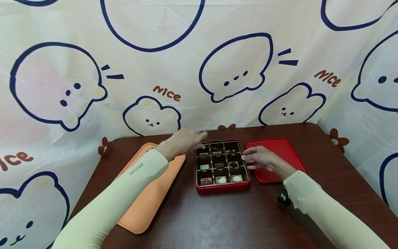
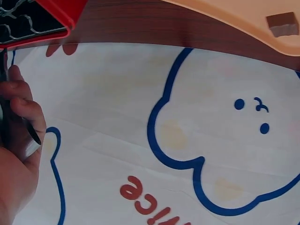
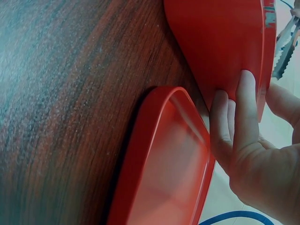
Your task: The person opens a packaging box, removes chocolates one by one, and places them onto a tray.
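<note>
My left hand (image 1: 185, 141) grips metal tongs (image 2: 24, 140) by their bent end, beyond the far left corner of a red box (image 1: 222, 189). The tongs' thin arms reach across the box's far row; their serrated tips (image 3: 283, 54) show apart in the right wrist view. Dividers split the box into several compartments. In the near row sit a dark chocolate (image 1: 206, 181) and two white chocolates (image 1: 237, 178); others lie in the middle row. My right hand (image 1: 262, 158) rests straight fingers (image 3: 246, 105) on the box's right outer wall, thumb at the rim.
An orange tray (image 1: 155, 193) lies to the left, partly under my left sleeve, with a brown square chocolate (image 2: 282, 24) on it. On the right, beneath my right hand, is a red lid (image 1: 281, 147). A printed cloth (image 1: 233, 114) hangs behind the brown table (image 1: 199, 221).
</note>
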Motion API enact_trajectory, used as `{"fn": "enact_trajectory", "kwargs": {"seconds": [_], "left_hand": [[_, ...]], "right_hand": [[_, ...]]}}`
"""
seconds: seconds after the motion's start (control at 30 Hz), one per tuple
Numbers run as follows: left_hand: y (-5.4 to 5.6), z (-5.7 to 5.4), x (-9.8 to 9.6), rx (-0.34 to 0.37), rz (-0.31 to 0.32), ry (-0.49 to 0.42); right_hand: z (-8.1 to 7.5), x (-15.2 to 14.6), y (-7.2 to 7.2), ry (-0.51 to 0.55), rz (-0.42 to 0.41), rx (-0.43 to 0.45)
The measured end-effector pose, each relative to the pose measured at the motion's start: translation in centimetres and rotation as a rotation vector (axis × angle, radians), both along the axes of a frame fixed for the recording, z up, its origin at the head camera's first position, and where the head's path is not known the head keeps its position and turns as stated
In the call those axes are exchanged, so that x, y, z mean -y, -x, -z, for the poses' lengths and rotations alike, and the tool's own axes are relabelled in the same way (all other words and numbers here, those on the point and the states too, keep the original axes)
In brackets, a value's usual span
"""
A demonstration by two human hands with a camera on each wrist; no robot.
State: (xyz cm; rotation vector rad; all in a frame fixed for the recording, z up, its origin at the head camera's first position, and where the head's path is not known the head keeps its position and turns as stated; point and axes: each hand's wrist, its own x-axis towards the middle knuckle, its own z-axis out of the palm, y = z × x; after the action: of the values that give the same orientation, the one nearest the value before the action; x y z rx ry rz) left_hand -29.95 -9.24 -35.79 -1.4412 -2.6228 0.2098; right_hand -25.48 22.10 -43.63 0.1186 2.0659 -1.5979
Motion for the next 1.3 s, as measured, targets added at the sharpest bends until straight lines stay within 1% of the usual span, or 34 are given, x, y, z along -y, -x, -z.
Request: {"fn": "enact_trajectory", "kwargs": {"seconds": [0.27,0.57,0.73,0.83,1.07,1.3], "left_hand": [[0.4,-0.2,-1.6,0.019,-0.035,0.037],[0.5,-0.6,-3.4,0.051,-0.07,0.16],[0.5,-0.8,-4.2,0.078,-0.093,0.199],[0.5,-1.0,-4.7,0.102,-0.109,0.211],[0.5,-1.4,-5.8,0.186,-0.136,0.243],[0.7,-1.9,-7.1,0.255,-0.183,0.285]], "right_hand": [[0.0,0.1,0.0,-0.003,0.004,0.001],[-0.2,0.3,-0.1,0.005,0.013,0.011],[-0.1,0.3,0.0,0.001,0.015,0.014],[-0.2,0.3,0.0,0.0,0.013,0.014],[-0.1,0.3,-0.1,0.004,0.012,0.012],[-0.1,0.1,-0.1,-0.001,0.013,0.002]]}}
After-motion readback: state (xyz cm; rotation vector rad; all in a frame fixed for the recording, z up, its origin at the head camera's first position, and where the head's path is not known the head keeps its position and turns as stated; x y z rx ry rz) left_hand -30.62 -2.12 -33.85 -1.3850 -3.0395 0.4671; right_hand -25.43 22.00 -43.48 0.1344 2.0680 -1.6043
